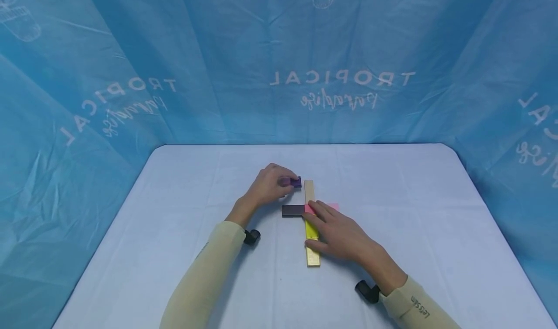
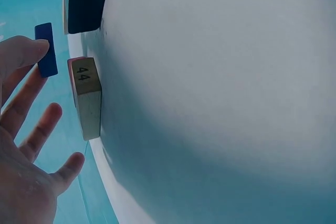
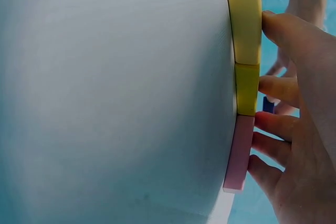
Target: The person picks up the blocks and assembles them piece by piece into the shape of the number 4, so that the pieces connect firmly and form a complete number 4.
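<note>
My left hand [image 1: 269, 186] pinches a small purple block [image 1: 296, 182] between thumb and fingers, held up off the table at the far left of a cross of flat blocks. In the left wrist view that block [image 2: 48, 64] looks dark blue, and the other fingers spread loosely. Fingertips of my right hand [image 1: 344, 234] rest along the cross. They touch a pink block [image 3: 240, 153], a bright yellow block [image 3: 247, 90] and a pale yellow block [image 3: 244, 19]. A black block [image 1: 293, 211] forms the left arm. The plain wooden block [image 1: 309, 189] points away, its end marked 44.
A white cloth covers the table [image 1: 196, 183]. Blue curtains [image 1: 244, 116] with printed lettering hang behind and at both sides. Black wrist cameras stick out below the left wrist [image 1: 252, 237] and right wrist [image 1: 367, 291].
</note>
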